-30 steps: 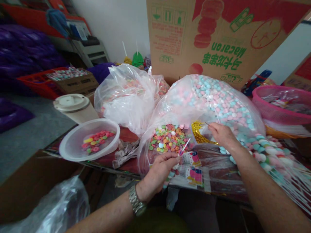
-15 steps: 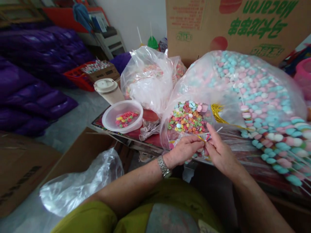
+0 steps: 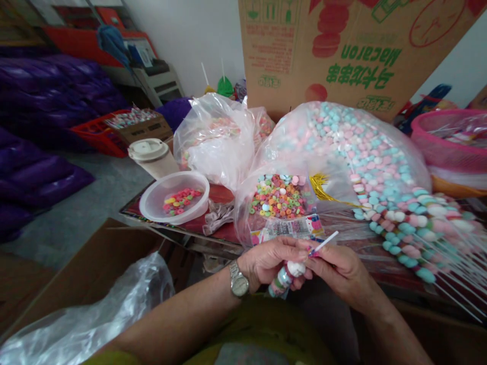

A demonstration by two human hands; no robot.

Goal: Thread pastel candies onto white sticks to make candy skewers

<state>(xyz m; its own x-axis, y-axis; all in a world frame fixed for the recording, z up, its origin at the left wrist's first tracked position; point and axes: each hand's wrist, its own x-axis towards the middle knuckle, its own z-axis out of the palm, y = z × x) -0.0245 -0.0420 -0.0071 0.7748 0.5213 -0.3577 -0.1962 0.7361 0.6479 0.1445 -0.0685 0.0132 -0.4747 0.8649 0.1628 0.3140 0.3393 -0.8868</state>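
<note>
A candy skewer [image 3: 282, 282] in a clear wrapper, with white, pale blue and pink pieces, points down and left beneath my fingers. My left hand [image 3: 262, 261], with a metal watch on its wrist, is closed around it near the stick end. My right hand [image 3: 338, 266] pinches the gathered neck of the wrapper, where a white stick [image 3: 327, 241] sticks out up and right. Whether a tie is wound there, the fingers hide. Just beyond my hands lie a printed wrapper [image 3: 291, 227] and a clear bag of colourful ring and disc candies [image 3: 279, 196].
Gold twist ties [image 3: 323, 190] lie on the bag. To the right spreads a big bag of marshmallow skewers [image 3: 375, 147], sticks toward me. A plastic bowl [image 3: 146, 205] with candies and a lidded cup [image 3: 154, 157] stand left. Behind is a cardboard box [image 3: 281, 66]; a pink basket [image 3: 437, 147] stands far right.
Both hands have come down toward my lap with the candy skewer, whose wrapped pieces now show below my left hand. The gold tie seen at the fingertips is no longer visible. The view has shifted right.
</note>
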